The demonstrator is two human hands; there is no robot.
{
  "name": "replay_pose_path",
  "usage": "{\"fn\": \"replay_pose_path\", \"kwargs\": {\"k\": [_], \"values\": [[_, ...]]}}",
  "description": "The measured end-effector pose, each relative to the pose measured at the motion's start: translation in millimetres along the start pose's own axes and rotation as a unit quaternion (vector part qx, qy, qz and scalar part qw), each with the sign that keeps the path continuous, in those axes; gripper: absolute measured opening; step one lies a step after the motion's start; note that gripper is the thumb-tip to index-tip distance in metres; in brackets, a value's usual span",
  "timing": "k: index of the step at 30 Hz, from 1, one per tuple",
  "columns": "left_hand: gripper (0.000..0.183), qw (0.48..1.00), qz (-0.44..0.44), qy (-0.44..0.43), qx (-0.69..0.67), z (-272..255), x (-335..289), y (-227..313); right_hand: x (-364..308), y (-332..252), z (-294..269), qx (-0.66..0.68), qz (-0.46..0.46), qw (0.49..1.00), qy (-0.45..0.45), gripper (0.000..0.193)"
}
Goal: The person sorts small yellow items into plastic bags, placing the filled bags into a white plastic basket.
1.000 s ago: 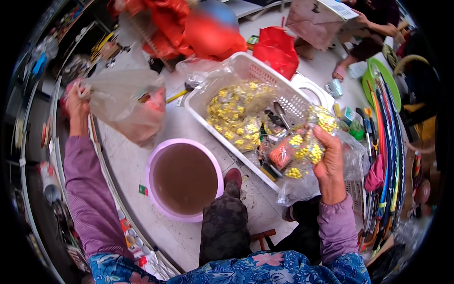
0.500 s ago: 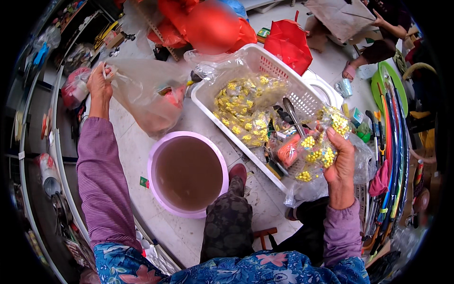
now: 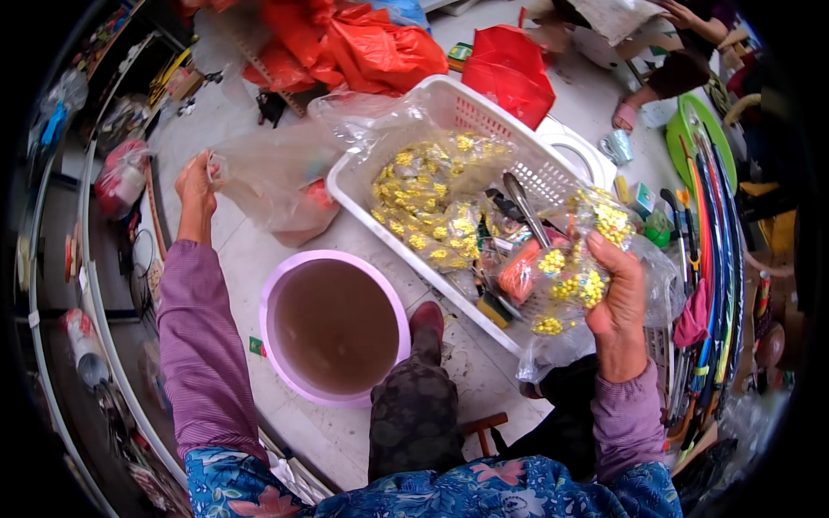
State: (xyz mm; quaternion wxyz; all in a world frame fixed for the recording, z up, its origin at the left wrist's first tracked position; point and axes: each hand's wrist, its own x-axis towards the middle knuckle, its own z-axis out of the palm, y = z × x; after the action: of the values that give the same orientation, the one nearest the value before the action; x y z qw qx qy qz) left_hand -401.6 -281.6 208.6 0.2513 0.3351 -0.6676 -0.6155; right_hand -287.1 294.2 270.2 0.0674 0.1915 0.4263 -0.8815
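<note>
Closed on the mouth of a cloudy plastic bag (image 3: pixel 272 168), my left hand (image 3: pixel 197 190) is stretched out to the far left. The bag slopes right to the basket's side, with reddish-pink contents (image 3: pixel 319 193) near its low end. My right hand (image 3: pixel 620 298) pinches clear packets of small yellow bead-like clusters (image 3: pixel 585 285) over the right part of a white plastic basket (image 3: pixel 406 248). Inside the basket lie more yellow-filled packets (image 3: pixel 423 194), an orange bundle (image 3: pixel 520 269) and a metal utensil handle (image 3: pixel 524 207). Packaging hides part of the right fingers.
A lilac basin (image 3: pixel 332 257) of murky water stands before the basket. Behind are red plastic bags (image 3: pixel 389 47) and a red folded item (image 3: pixel 511 73). Umbrellas (image 3: pixel 712 259) and a green tub (image 3: pixel 682 160) stand right. Shelves line the left. A person's foot (image 3: pixel 623 116) shows at far right.
My left hand has come slightly lower and nearer, and the cloudy bag hangs flatter toward the basket. My right hand keeps its hold on the yellow packets, almost unmoved.
</note>
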Motion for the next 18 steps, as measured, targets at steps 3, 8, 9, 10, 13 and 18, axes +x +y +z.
{"fn": "replay_pose_path", "kwargs": {"k": [3,8,9,10,13,18], "values": [[0.036,0.999,-0.001,-0.035,0.017,10.0,3.4,-19.8,0.0,-1.1,-0.7,0.003,0.003,1.000,-0.012,0.034],[0.026,0.994,-0.076,-0.022,0.076,-2.4,5.5,-39.7,4.3,3.8,10.9,0.037,0.006,0.998,-0.050,0.035],[0.027,0.993,-0.080,-0.039,0.081,4.5,4.4,-38.1,3.7,1.7,8.8,0.035,0.005,0.998,-0.048,0.036],[0.029,0.991,-0.087,-0.052,0.086,9.7,-3.0,-35.4,3.3,-0.4,7.1,0.038,0.004,0.998,-0.045,0.036],[0.030,0.985,-0.102,-0.084,0.115,24.8,-30.4,-22.4,-0.2,-2.7,2.2,0.044,0.012,0.998,-0.032,0.036],[0.031,0.969,-0.148,-0.117,0.160,20.3,-43.5,-11.9,-6.0,-9.2,-0.6,0.028,-0.013,0.999,-0.025,0.034]]}}
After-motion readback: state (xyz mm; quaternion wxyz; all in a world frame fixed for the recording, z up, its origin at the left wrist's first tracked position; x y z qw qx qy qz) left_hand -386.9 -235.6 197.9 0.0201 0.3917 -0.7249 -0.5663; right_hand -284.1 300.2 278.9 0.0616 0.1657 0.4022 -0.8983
